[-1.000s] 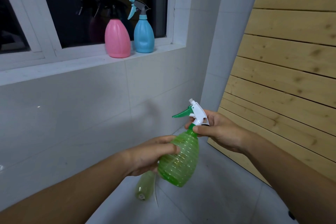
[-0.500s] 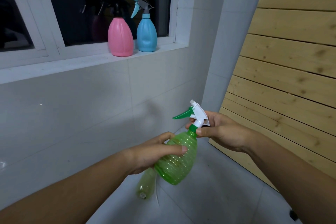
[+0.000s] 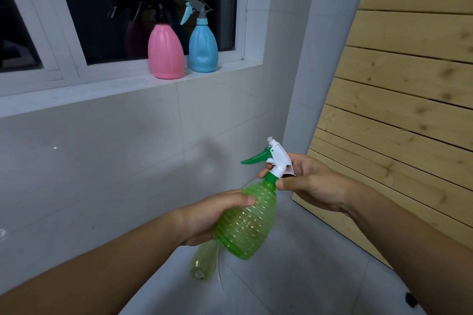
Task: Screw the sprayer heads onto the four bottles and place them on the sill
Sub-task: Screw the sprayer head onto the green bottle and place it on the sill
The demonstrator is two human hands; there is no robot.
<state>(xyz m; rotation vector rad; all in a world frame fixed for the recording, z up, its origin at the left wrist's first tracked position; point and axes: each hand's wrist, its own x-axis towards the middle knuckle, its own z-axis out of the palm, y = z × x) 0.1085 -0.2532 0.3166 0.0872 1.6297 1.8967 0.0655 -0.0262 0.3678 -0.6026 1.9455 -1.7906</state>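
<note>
I hold a ribbed translucent green bottle [image 3: 247,225] tilted in front of me. My left hand [image 3: 212,215] wraps its body from the left. My right hand [image 3: 309,181] pinches the green collar of the white sprayer head [image 3: 279,158] that sits on the bottle's neck, its green trigger pointing left. A pink bottle [image 3: 165,51] with a black sprayer and a blue bottle [image 3: 203,48] with a grey and blue sprayer stand side by side on the white sill [image 3: 115,87]. A pale yellow-green bottle [image 3: 203,258] lies on the floor below, partly hidden by the green one.
A dark window pane [image 3: 143,7] rises behind the sill. White tiled wall [image 3: 102,161] runs below it. A wooden slat wall [image 3: 409,84] stands on the right, a white pillar [image 3: 307,59] in the corner. A thin white tube [image 3: 219,271] lies beside the floor bottle.
The green bottle has stayed in both hands while my right fingers shifted slightly on the sprayer collar. My view has moved a little closer and the bottle sits slightly higher.
</note>
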